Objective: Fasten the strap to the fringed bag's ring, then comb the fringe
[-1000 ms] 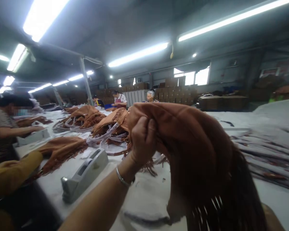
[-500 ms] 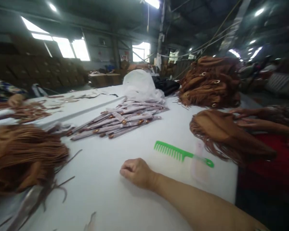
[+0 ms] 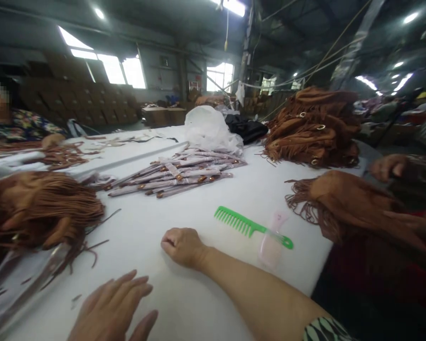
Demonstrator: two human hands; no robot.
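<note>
Pointing left, green comb (image 3: 252, 228) near right fist (image 3: 182, 247)

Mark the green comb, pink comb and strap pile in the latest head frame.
green comb (image 3: 236, 222): head view, on the toothed part.
pink comb (image 3: 270, 251): head view, on its body, under the green comb's handle.
strap pile (image 3: 173, 174): head view, on the middle of the pile.

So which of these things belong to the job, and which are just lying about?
Likely job: left hand, open, nearest the fringed tan suede bags; right hand, loosely fisted, nearest the green wide-tooth comb; studded straps.
Likely just lying about: pink plastic comb, white plastic bag, black bundle.
</note>
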